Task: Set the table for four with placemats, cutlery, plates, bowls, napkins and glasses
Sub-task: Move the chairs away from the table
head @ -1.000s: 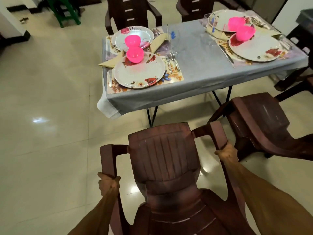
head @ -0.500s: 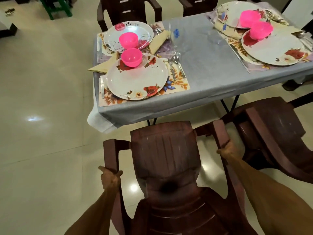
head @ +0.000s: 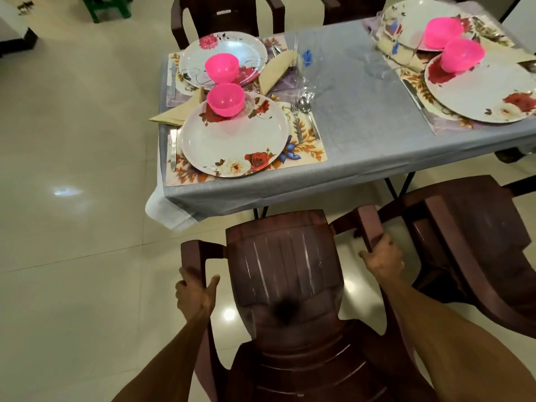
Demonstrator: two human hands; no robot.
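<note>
1. Gripping a brown plastic chair [head: 285, 274] by its two armrests, we are holding it just off the near edge of the table [head: 362, 117]; our left hand [head: 195, 293] is curling round the left armrest, thumb on the inner side.
2. Our right hand [head: 382, 258] is wrapping the right armrest in the same way, fingers folded over its top edge.
3. We are looking down on a grey tablecloth [head: 356, 158] that is hanging over the near edge and drooping at the near left corner.
4. At the near left corner a floral placemat [head: 307, 149] is carrying a flowered plate [head: 232, 140], and a pink bowl [head: 225, 99] is sitting on the plate's far rim.
5. A fork [head: 296, 120] and a spoon [head: 308, 116] are lying side by side on the mat just right of that plate; a knife [head: 173, 146] is lying on its left.
6. A folded beige napkin [head: 177, 113] is jutting over the left edge, beside the bowl.
7. At the far left corner a second plate [head: 252, 53] is holding another pink bowl [head: 222, 67], with a second napkin [head: 275, 71] just to its right.
8. A clear glass [head: 304, 65] is standing toward the middle of the table; it is blurred.
9. Along the right edge two more plates, the nearer one [head: 475, 91] large, are each bearing a pink bowl [head: 463, 55].
10. A second brown chair [head: 464, 227] is standing just right of ours.
</note>
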